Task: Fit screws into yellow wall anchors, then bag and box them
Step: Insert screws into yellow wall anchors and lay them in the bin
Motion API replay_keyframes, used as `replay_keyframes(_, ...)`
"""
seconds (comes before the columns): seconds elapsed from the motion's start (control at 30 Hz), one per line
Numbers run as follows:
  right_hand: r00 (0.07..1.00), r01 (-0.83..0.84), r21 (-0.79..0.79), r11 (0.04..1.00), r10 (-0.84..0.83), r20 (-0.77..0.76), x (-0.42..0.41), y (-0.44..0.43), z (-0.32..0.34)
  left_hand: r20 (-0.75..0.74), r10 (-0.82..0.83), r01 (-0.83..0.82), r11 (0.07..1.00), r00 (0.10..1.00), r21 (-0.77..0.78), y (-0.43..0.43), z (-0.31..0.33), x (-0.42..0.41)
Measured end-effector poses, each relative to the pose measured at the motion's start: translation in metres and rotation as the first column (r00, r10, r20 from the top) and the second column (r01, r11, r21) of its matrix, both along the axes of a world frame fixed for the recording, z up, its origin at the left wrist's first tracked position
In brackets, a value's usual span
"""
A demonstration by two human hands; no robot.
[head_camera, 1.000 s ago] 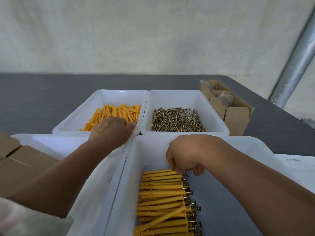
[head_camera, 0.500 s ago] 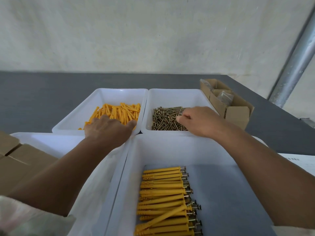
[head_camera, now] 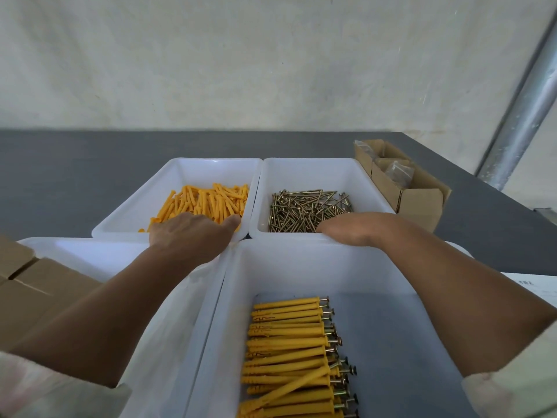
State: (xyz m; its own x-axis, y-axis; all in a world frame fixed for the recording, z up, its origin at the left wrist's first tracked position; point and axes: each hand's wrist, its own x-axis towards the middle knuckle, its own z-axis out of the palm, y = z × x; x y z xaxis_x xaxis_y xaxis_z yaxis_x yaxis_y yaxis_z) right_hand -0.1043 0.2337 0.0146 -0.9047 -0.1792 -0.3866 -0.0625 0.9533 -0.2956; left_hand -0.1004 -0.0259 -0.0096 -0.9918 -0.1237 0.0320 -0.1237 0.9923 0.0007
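Loose yellow wall anchors lie in the far left white bin. My left hand reaches into their near side, back up, its fingers hidden among the anchors. Brass screws fill the far right white bin. At that bin's near edge my right hand dips towards the screws, with its fingers out of sight. Several anchors with screws fitted lie in a row in the near right bin.
A near left white bin lies under my left forearm, with cardboard boxes at its left. An open cardboard box with a plastic bag stands at the far right, a metal pole behind it. Paper lies at the right.
My right hand left the fitted anchors in the near bin, went forward to the screw bin and now sits at its near edge. My left hand stayed in the anchors.
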Motion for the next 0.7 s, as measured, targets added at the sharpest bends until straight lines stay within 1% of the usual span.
replay_keyframes(0.1,1.000,0.004,-0.002,1.000,-0.004,-0.011,-0.001,-0.002,-0.001,-0.038,0.009,-0.008,0.999,0.999,0.040,0.002,0.000,0.001)
replay_keyframes(0.17,1.000,0.018,-0.020,1.000,-0.018,-0.019,-0.001,-0.002,-0.001,-0.083,0.012,-0.006,0.997,0.996,0.078,0.004,-0.001,0.002)
replay_keyframes(0.27,0.997,0.049,-0.005,0.999,-0.049,-0.056,-0.002,0.001,-0.005,-0.155,0.020,-0.001,0.992,0.988,0.124,0.005,0.000,0.002)
replay_keyframes(0.5,0.962,0.193,-0.063,0.979,-0.202,-0.184,-0.005,0.006,-0.013,-0.252,0.037,0.014,0.980,0.967,0.198,0.007,0.002,0.003)
replay_keyframes(0.6,0.938,0.221,-0.129,0.967,-0.247,-0.243,-0.003,0.005,-0.012,-0.282,0.060,0.027,0.955,0.958,0.294,0.009,0.006,0.005)
replay_keyframes(0.7,0.917,0.228,-0.254,0.940,-0.295,-0.267,0.000,0.009,-0.010,-0.300,0.108,0.039,0.895,0.948,0.445,0.012,0.014,0.009)
